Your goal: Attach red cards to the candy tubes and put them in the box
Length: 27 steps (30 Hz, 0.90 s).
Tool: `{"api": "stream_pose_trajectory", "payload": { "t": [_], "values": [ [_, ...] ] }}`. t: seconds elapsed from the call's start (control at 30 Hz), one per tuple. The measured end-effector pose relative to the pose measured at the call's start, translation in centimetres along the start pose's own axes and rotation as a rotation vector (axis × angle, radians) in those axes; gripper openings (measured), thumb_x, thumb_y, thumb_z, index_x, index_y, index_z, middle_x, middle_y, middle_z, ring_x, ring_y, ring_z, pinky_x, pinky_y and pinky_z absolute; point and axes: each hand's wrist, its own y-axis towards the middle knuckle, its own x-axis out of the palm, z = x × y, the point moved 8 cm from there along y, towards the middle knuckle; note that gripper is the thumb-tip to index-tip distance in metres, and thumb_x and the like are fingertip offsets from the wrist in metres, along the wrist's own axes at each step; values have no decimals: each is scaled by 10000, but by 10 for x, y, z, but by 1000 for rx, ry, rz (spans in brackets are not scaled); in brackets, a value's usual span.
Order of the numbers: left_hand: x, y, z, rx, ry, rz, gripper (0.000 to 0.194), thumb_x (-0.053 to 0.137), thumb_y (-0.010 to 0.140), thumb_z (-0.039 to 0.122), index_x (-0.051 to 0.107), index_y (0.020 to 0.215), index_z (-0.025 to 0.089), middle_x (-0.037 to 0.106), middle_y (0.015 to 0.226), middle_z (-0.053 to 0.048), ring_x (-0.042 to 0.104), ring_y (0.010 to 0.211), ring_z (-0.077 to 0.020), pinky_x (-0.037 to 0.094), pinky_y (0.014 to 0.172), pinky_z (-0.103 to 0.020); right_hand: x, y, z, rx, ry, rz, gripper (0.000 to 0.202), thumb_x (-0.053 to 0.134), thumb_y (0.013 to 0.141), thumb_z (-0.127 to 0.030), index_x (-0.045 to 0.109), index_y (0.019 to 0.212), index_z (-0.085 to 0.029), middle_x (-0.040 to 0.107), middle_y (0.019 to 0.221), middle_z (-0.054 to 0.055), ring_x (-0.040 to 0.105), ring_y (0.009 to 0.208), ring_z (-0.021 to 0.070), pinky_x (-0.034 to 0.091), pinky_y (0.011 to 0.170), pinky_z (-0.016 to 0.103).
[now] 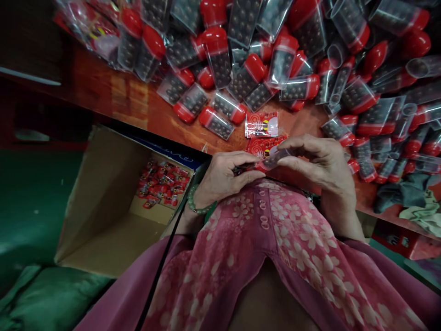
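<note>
Between my hands, close to the table's front edge, is a clear tube with a red cap [272, 162], lying sideways. My left hand [234, 172] pinches its red end, and something dark shows between the thumb and fingers. My right hand [317, 161] grips the clear end between thumb and forefinger. Just behind the tube, a red printed packet [261, 146] lies flat, partly covered by it. Another printed packet [261, 124] with a pale lower part lies behind that one.
Many red-capped clear containers of dark beads [215, 123] are heaped across the orange-red table [131, 99]. A cardboard box [99, 197] with small red packets [163, 184] stands at the lower left. Dark cloth [399, 191] lies at the right edge.
</note>
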Motion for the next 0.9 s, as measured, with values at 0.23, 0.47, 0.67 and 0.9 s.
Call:
{"api": "stream_pose_trajectory", "payload": {
  "t": [0.23, 0.47, 0.67, 0.9],
  "values": [
    [8, 8, 5, -10, 52, -52, 327, 593, 1024, 406, 784, 996, 142, 810, 895, -69, 731, 762, -145, 534, 712, -237, 5, 1, 14, 69, 30, 23, 239, 802, 894, -433, 780, 1002, -221, 797, 894, 3, 707, 728, 141, 540, 679, 275],
    [-4, 11, 5, -38, 4, -28, 416, 531, 1048, 455, 793, 1106, 137, 829, 1047, -113, 787, 910, -186, 587, 802, -256, 9, 1, 26, 121, 237, 60, 207, 830, 867, -404, 751, 959, -236, 783, 843, -12, 724, 703, 136, 590, 650, 261],
    [-19, 9, -7, -155, -55, 28, 450, 875, 780, 501, 804, 1090, 182, 831, 923, -56, 759, 741, -175, 584, 673, -249, 11, 2, 39, 205, 363, 142, 295, 860, 822, -459, 708, 949, -240, 756, 799, -26, 727, 657, 131, 637, 624, 263],
    [-17, 16, -10, -233, -236, 194, 512, 863, 800, 500, 754, 1203, 203, 826, 948, -53, 766, 805, -174, 612, 739, -262, 4, 2, 34, 183, 357, 188, 352, 834, 838, -528, 665, 963, -246, 754, 787, -15, 754, 671, 153, 665, 653, 286]
  ]
}}
